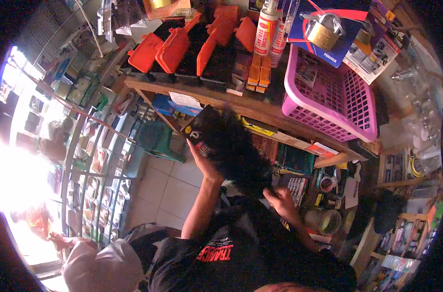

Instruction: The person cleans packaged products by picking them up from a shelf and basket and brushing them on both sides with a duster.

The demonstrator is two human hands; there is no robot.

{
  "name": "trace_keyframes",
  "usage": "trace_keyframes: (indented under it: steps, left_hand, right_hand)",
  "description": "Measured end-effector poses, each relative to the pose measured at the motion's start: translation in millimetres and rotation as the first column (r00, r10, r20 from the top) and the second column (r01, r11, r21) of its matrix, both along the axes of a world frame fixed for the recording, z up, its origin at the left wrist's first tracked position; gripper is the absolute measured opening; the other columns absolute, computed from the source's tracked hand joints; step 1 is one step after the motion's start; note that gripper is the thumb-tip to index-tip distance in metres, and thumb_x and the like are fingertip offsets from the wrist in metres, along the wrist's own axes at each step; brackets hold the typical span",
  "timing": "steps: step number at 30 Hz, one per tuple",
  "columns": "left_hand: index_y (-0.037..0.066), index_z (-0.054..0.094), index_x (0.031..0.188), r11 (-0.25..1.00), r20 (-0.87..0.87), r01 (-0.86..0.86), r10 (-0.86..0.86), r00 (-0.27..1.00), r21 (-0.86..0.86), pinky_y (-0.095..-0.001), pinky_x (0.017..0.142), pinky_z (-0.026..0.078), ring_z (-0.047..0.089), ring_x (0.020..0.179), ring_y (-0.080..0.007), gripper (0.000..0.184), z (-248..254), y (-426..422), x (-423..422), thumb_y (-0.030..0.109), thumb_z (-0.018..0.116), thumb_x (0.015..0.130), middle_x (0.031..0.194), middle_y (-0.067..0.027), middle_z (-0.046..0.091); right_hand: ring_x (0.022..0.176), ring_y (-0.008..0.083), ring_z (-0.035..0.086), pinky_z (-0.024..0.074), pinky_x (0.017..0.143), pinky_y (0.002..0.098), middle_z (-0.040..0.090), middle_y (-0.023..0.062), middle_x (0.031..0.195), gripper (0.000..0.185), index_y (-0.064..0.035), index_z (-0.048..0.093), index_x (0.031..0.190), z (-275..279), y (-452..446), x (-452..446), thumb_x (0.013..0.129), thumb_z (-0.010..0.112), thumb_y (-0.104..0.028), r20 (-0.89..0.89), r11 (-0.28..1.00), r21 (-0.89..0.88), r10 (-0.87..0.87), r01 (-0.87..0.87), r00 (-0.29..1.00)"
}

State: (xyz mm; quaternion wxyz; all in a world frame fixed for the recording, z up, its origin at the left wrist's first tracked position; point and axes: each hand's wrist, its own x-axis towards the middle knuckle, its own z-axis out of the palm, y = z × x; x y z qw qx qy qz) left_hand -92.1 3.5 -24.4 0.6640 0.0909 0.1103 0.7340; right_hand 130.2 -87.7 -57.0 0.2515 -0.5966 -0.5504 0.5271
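Note:
My right hand (279, 200) is closed in a fist around the lower end of a black feather duster (241, 151). Its dark plumes fan up and left, slightly blurred. At the left, my left hand (205, 163) holds up a dark package (196, 132) with a yellow mark and pale print, its thumb and palm along the near edge. The duster's plumes lie over the package and hide most of it, along with some of my fingers. Whether it is a box or a flat pack I cannot tell.
Above stands a wooden shelf (253, 103) with orange-red plastic pieces (172, 48), silicone sealant tubes (267, 30), a pink basket (328, 117) and a brass padlock (323, 35). A green stool (156, 138) is at the left, near a display rack (92, 165). Containers (323, 221) sit lower right.

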Motion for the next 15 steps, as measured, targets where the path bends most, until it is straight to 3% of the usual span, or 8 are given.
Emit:
trace_keyframes:
  steps: [2, 4, 6, 7, 10, 11, 12, 15]
  left_hand:
    - [0.008, 0.041, 0.130, 0.999, -0.375, 0.033, -0.044, 0.926, -0.037, -0.0446, 0.099, 0.036, 0.046, 0.116, -0.0298, 0.063, -27.7, -4.8, 6.5, 0.055, 0.028, 0.090, 0.129, -0.0103, 0.046]
    - [0.008, 0.044, 0.127, 0.998, -0.378, 0.056, -0.065, 0.924, -0.035, -0.0433, 0.098, 0.038, 0.048, 0.114, -0.0292, 0.063, -24.4, -5.6, 8.2, 0.056, 0.030, 0.089, 0.125, -0.0100, 0.049]
    - [0.007, 0.042, 0.127, 0.998, -0.005, 0.059, -0.059, 0.998, 0.017, -0.0422, 0.097, 0.038, 0.049, 0.112, -0.0279, 0.056, 16.8, -4.1, 5.6, 0.049, 0.036, 0.091, 0.124, -0.0110, 0.049]
    - [0.007, 0.041, 0.127, 1.000, -0.002, 0.027, -0.027, 1.000, -0.011, -0.0401, 0.099, 0.037, 0.047, 0.112, -0.0258, 0.046, 8.4, -6.0, 4.1, 0.038, 0.039, 0.093, 0.124, -0.0108, 0.048]
    - [0.009, 0.043, 0.127, 0.987, -0.381, -0.056, -0.006, 0.924, -0.150, -0.0428, 0.099, 0.037, 0.047, 0.113, -0.0270, 0.049, -92.5, -10.7, -6.6, 0.042, 0.032, 0.094, 0.125, -0.0103, 0.049]
    - [0.009, 0.044, 0.127, 0.985, -0.383, -0.056, -0.011, 0.924, -0.162, -0.0424, 0.098, 0.037, 0.047, 0.113, -0.0269, 0.051, -93.6, -8.7, -7.4, 0.045, 0.032, 0.093, 0.124, -0.0102, 0.049]
    - [0.009, 0.045, 0.126, 0.983, -0.384, -0.056, -0.015, 0.923, -0.173, -0.0420, 0.098, 0.037, 0.047, 0.112, -0.0267, 0.053, -94.7, -6.7, -8.3, 0.047, 0.032, 0.092, 0.123, -0.0100, 0.050]
    - [0.009, 0.050, 0.120, 0.962, -0.069, 0.006, -0.026, 0.997, -0.274, -0.0387, 0.093, 0.041, 0.051, 0.104, -0.0238, 0.064, 11.4, -5.2, 5.9, 0.062, 0.039, 0.086, 0.115, -0.0082, 0.053]
  right_hand:
    - [0.048, 0.0078, 0.037, 0.0276, 0.045, 0.0276, 0.043, -0.0027, 0.050, 0.036, -0.0024, 0.055, 0.059, -6.3, -1.5, -0.1, 0.083, 0.062, -0.029, -0.042, 0.981, 0.178, 0.083, -0.075, 0.996]
    - [0.052, 0.0120, 0.045, 0.0342, 0.052, 0.0296, 0.049, -0.0001, 0.055, 0.033, -0.0030, 0.058, 0.065, -2.9, -0.5, 2.2, 0.082, 0.062, -0.031, -0.028, 1.000, 0.006, 0.022, -0.022, 0.999]
    - [0.055, 0.0141, 0.048, 0.0376, 0.055, 0.0304, 0.053, 0.0008, 0.057, 0.032, -0.0035, 0.060, 0.067, -2.9, -1.5, 6.7, 0.081, 0.063, -0.032, -0.028, 0.991, -0.132, 0.005, -0.008, 1.000]
    - [0.055, 0.0142, 0.048, 0.0376, 0.055, 0.0303, 0.053, 0.0004, 0.057, 0.031, -0.0038, 0.060, 0.067, -4.2, -1.3, 9.2, 0.081, 0.063, -0.032, -0.041, 0.983, -0.181, 0.018, -0.025, 0.999]
    - [0.052, 0.0127, 0.046, 0.0356, 0.051, 0.0288, 0.051, -0.0015, 0.056, 0.031, -0.0066, 0.057, 0.064, -9.0, 0.3, 13.7, 0.081, 0.063, -0.032, -0.030, 0.988, -0.025, 0.153, -0.154, 0.988]
    - [0.051, 0.0119, 0.045, 0.0345, 0.049, 0.0281, 0.050, -0.0023, 0.056, 0.031, -0.0079, 0.056, 0.063, -10.5, 0.3, 14.8, 0.081, 0.063, -0.032, -0.010, 0.976, 0.076, 0.205, -0.204, 0.979]
    - [0.050, 0.0106, 0.044, 0.0324, 0.047, 0.0274, 0.049, -0.0030, 0.055, 0.032, -0.0093, 0.054, 0.062, -9.3, 0.4, 15.7, 0.082, 0.063, -0.033, -0.073, 0.989, -0.047, 0.139, -0.142, 0.988]
    - [0.046, 0.0071, 0.038, 0.0264, 0.042, 0.0258, 0.044, -0.0050, 0.053, 0.035, -0.0128, 0.048, 0.059, -5.5, 0.7, 19.1, 0.083, 0.061, -0.033, -0.277, 0.952, -0.305, -0.061, -0.027, 0.959]
